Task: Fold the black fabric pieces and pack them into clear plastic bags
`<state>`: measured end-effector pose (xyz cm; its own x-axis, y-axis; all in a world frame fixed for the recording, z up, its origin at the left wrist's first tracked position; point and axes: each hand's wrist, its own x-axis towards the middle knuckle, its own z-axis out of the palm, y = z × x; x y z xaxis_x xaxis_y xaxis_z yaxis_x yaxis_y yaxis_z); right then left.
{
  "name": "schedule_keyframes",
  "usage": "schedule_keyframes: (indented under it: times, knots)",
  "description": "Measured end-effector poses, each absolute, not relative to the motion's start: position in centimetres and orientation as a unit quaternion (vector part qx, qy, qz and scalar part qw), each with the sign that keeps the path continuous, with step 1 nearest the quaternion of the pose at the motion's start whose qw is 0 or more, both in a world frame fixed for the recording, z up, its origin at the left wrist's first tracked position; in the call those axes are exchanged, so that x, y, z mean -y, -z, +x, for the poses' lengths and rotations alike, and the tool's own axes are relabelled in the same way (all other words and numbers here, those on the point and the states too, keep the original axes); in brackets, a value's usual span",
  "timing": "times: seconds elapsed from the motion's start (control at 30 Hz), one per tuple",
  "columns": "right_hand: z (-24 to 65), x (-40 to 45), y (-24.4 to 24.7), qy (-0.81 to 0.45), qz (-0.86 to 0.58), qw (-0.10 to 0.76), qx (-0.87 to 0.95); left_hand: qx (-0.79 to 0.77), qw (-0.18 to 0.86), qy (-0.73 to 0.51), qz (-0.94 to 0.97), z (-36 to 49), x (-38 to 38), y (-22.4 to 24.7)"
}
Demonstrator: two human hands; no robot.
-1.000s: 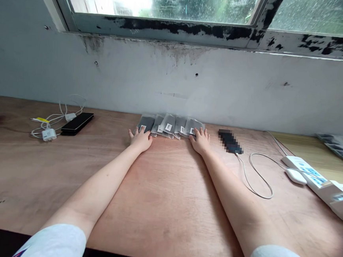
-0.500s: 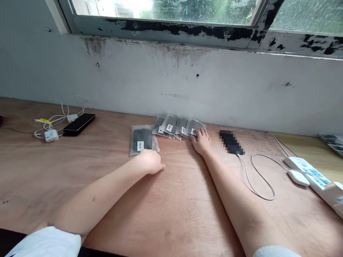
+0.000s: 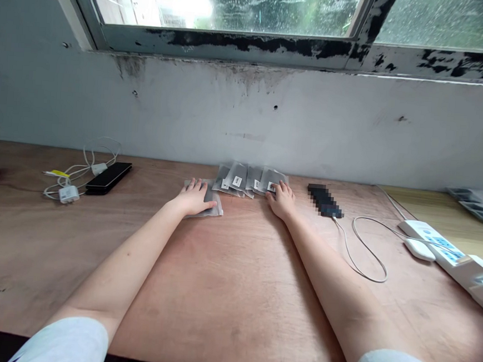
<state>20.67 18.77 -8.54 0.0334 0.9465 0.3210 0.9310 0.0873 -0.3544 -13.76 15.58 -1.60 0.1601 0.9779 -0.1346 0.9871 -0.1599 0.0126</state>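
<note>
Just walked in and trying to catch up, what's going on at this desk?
A person is working bare-handed at a wooden desk. Their left hand rests on a clear packet with a dark item inside, in front of the left end of a row of similar labelled packets. Their right hand lies on the right end of that row. A phone and white cables lie to the left.
</note>
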Motion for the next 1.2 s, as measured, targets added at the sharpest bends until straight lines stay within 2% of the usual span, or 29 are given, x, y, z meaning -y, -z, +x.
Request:
schedule_keyframes:
  times: [0.07, 0.17, 0.5, 0.6, 0.7, 0.87, 1.03, 1.2]
  knots:
    - [20.7, -18.8, 8.6, -0.017, -0.674, 0.246, 0.697, -0.647, 0.092, 0.081, 0.752, -14.1, -15.7, 2.2]
    - [20.6, -18.9, 8.6, -0.015, -0.674, 0.244, 0.697, -0.646, 0.102, 0.100, 0.750, -14.1, -15.5, 2.0]
    - [20.4, -18.9, 8.4, -0.015, -0.670, 0.243, 0.701, -0.546, 0.134, 0.222, 0.797, -11.0, -9.0, -3.9]
    - [20.4, -18.6, 8.2, -0.004, -0.665, 0.260, 0.700, -0.478, 0.161, 0.154, 0.849, -9.3, -6.2, -2.8]
    - [20.0, -17.3, 7.7, 0.018, -0.649, 0.306, 0.696, -0.418, 0.141, 0.074, 0.895, -7.7, -4.6, -0.3]
    - [18.6, -11.6, 7.0, -0.015, -0.561, 0.375, 0.738, -0.375, 0.161, 0.045, 0.912, -5.7, -5.3, 2.6]
    - [17.4, -5.1, 6.7, -0.110, -0.466, 0.331, 0.813, -0.376, 0.181, -0.020, 0.908, -4.3, -6.7, 4.0]
    - [18.2, -4.9, 5.8, -0.133, -0.428, 0.287, 0.847, -0.368, 0.169, -0.095, 0.909, -3.3, -7.3, 5.4]
